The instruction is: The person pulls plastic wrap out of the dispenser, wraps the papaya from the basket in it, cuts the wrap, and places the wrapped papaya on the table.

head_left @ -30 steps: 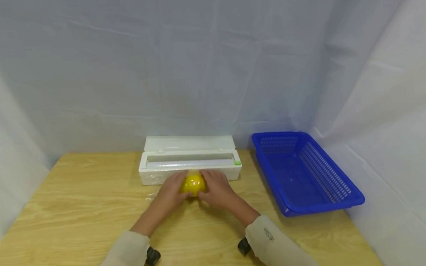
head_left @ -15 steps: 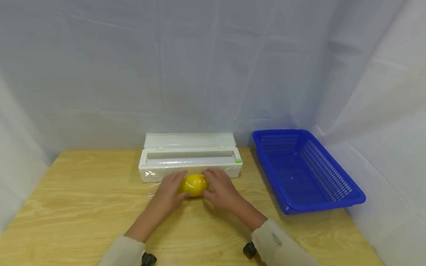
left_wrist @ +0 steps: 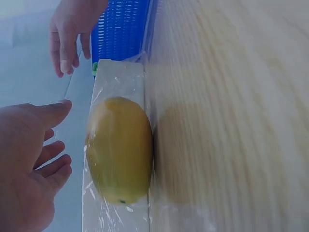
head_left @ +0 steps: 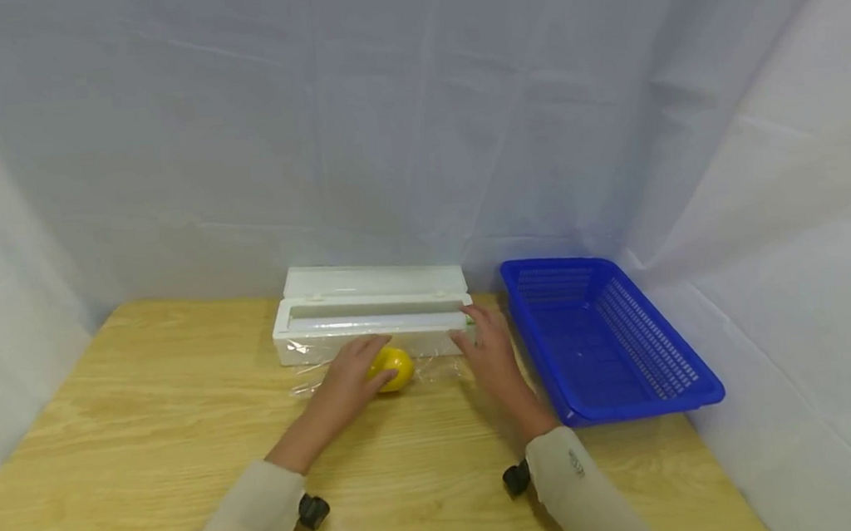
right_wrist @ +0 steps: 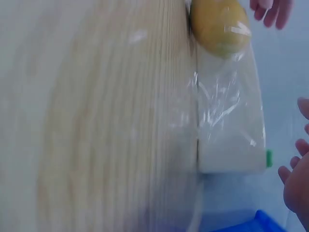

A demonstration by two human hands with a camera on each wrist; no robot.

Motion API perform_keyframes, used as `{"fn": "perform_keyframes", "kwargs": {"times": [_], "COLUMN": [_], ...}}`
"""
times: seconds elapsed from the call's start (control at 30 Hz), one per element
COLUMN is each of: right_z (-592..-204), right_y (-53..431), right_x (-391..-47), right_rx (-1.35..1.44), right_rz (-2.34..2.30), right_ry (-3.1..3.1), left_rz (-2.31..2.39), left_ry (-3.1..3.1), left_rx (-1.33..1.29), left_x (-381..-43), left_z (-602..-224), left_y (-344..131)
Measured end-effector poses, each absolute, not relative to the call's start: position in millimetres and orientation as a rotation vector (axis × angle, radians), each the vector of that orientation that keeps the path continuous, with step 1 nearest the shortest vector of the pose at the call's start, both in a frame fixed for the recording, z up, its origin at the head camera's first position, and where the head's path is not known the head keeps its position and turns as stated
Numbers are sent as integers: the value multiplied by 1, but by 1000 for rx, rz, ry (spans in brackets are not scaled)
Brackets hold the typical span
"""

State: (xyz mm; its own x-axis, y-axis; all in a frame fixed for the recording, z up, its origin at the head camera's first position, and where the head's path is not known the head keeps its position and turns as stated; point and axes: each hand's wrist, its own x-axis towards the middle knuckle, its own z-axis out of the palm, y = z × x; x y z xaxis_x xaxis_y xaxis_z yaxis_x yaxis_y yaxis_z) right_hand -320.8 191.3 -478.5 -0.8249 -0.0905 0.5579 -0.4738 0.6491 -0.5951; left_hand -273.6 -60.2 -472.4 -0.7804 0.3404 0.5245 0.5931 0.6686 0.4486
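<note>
the left hand hangs right by the yellow fruit, thumb and fingers wide apart, grip holding nothing, and the left wrist view shows a gap between skin and fruit! the fruit lies on its side on the tabletop, up close against the front of the long white box. over on the right, the right hand is at the box's end, near the small green piece, fingers loosely spread, that grip holding nothing either. the lid stands tipped back, a white roll sits inside, and clear film runs down the front and out by the fruit; over or under it, can't tell. just beyond the right hand, the blue basket!
</note>
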Motion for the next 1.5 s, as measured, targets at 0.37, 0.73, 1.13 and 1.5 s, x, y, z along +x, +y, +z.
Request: {"fn": "perform_keyframes", "kwargs": {"times": [0.37,0.73,1.13,1.5], "right_z": [-498,-479,-509,-488], "right_y": [211,211,231,227], "right_x": [-353,-344,-370,-353], "right_rx": [342,525,515,578], "right_rz": [1374,1582,1659,1711], "right_ry": [-2261,-2285,-2433,-2382], "left_rz": [-829,-837,-935,-963], "left_ry": [-2422,-2494,-2610,-2612], "left_rx": [-802,-872,-929,-971], "left_x": [-308,-344,-367,-375], "left_z": [-460,-454,-459,-467], "left_y": [-15,27,55,64]}}
